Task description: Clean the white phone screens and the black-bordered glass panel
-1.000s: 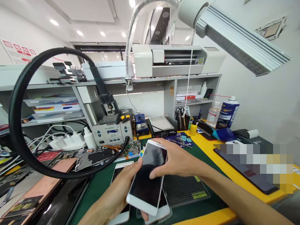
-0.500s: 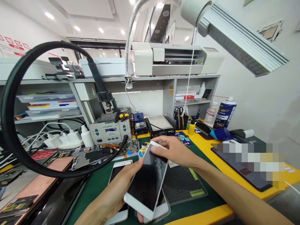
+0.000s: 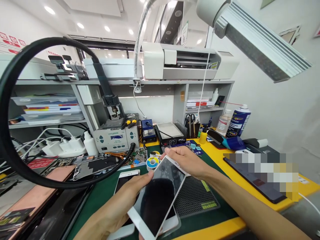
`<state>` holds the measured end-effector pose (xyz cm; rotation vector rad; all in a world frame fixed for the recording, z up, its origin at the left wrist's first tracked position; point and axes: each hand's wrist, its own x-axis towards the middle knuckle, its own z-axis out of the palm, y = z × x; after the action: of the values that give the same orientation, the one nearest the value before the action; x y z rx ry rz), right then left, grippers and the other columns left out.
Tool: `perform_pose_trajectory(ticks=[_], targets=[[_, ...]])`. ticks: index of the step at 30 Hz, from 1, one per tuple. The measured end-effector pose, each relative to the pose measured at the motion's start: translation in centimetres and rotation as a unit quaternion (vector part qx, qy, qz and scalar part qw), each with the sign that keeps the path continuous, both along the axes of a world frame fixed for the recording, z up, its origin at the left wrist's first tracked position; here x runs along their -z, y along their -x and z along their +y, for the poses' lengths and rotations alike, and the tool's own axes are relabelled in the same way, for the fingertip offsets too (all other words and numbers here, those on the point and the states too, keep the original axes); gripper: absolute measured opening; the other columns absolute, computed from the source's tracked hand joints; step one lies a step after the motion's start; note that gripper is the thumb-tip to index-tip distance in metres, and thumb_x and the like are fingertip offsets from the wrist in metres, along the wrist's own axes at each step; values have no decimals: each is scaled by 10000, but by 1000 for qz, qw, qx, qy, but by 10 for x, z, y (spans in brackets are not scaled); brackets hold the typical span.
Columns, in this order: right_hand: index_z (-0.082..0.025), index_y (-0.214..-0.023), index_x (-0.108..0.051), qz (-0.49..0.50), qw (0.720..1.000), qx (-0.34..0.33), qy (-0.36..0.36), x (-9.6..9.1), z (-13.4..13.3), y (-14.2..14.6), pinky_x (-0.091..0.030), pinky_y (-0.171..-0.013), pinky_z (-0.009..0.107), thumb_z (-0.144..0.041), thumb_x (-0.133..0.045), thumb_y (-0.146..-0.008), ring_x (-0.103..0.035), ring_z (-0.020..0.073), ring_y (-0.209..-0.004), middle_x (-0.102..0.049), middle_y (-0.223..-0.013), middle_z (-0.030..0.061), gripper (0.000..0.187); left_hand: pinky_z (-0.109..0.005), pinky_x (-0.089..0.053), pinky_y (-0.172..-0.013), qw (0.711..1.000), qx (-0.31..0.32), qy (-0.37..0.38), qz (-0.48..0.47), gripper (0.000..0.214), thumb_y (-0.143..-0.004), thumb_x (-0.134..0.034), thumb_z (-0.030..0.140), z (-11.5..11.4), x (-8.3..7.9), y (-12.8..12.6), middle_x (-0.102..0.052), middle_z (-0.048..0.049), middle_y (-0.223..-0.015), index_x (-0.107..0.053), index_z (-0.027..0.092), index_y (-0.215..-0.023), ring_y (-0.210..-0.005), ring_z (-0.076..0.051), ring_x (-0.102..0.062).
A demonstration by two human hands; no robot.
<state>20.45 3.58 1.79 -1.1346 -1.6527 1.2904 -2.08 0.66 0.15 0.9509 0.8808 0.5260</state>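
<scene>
Both hands hold a white smartphone (image 3: 160, 195) tilted over the bench, its dark glossy front facing me; I cannot tell whether it is a whole phone or only its screen part. My left hand (image 3: 125, 196) grips its left edge with the thumb along the side and fingers beneath. At the upper end, my right hand (image 3: 185, 160) pinches the top corner. A second white phone (image 3: 128, 174) lies on the green mat (image 3: 105, 193), partly covered by my left hand. Another white phone (image 3: 171, 221) rests underneath the held one.
Right of the phones lies a black perforated pad (image 3: 192, 195). Solder spools (image 3: 152, 162) stand behind. A hot-air station (image 3: 116, 136) with a looping black hose (image 3: 7, 100) fills the left. A dark phone (image 3: 255, 180) lies on the yellow edge, near a spray can (image 3: 238, 121).
The held phone has tipped and turned slightly clockwise, showing more of its front and top edge. My right hand has shifted a little right with it. The view has moved slightly.
</scene>
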Motion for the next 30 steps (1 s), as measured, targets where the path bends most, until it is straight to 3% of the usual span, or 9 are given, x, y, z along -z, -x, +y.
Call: perform_pose_trajectory(ticks=[3,5,8,11,13,17,21,24,30], targets=[[-168,-1103,-656,5,997,-75,29,-2,-3,-3,-438,-624,239,-476,-884,-717,-607,144,-704,-701,-861,17,545,-237,-472,-429,999,19,4,-30,638,-919,-577,643,2,-1,5,-762,-104,-797,-652,154,-1322,-601,-247,-723],[-168,-1094,-647,14,997,-73,28,-2,-1,-4,-462,-636,245,-409,-931,-663,-628,150,-713,-705,-847,17,569,-231,-430,-362,998,38,4,-50,680,-931,-507,683,6,-3,11,-740,-111,-761,-651,142,-1319,-591,-271,-725],[-154,-981,-672,69,997,17,33,1,6,-5,-493,-631,264,-489,-857,-736,-636,156,-684,-695,-781,25,455,-265,-486,-375,996,-9,-30,-86,663,-939,-514,651,14,-6,22,-738,-151,-816,-668,102,-1278,-652,-303,-739],[-168,-931,-655,117,985,117,49,5,12,-2,-487,-557,254,-502,-789,-799,-605,141,-619,-665,-742,11,383,-283,-557,-470,980,-117,-91,-135,459,-931,-638,445,18,-8,24,-744,-157,-931,-690,105,-1234,-740,-266,-730],[-186,-903,-612,149,975,142,78,7,11,3,-499,-526,265,-467,-732,-855,-596,143,-590,-647,-727,1,310,-272,-585,-554,970,-171,-114,-133,372,-895,-713,332,17,-6,20,-745,-156,-1011,-707,115,-1196,-847,-247,-722],[-181,-960,-599,158,974,67,146,9,0,15,-568,-576,306,-427,-759,-840,-665,174,-661,-697,-813,34,317,-309,-618,-720,957,-230,-140,-104,397,-810,-820,252,13,-1,6,-743,-136,-1133,-698,139,-1171,-904,-228,-714],[-162,-932,-640,97,991,-1,90,11,-11,21,-563,-535,272,-450,-895,-690,-678,171,-613,-696,-748,21,455,-351,-605,-755,944,-265,-158,-119,443,-792,-835,252,11,1,1,-742,-127,-1150,-669,147,-1189,-956,-275,-719],[-152,-917,-673,71,995,-7,70,14,-13,25,-556,-456,276,-582,-761,-808,-660,175,-533,-681,-679,28,452,-341,-591,-757,939,-282,-159,-115,409,-799,-835,291,10,2,0,-742,-134,-1126,-670,135,-1140,-949,-262,-709],[-136,-960,-689,111,983,59,136,24,-7,35,-569,-427,279,-640,-485,-973,-665,183,-496,-659,-612,39,544,-361,-567,-776,952,-217,-199,-79,533,-790,-834,347,6,8,-8,-738,-96,-1068,-623,184,-1250,-901,-245,-685]])
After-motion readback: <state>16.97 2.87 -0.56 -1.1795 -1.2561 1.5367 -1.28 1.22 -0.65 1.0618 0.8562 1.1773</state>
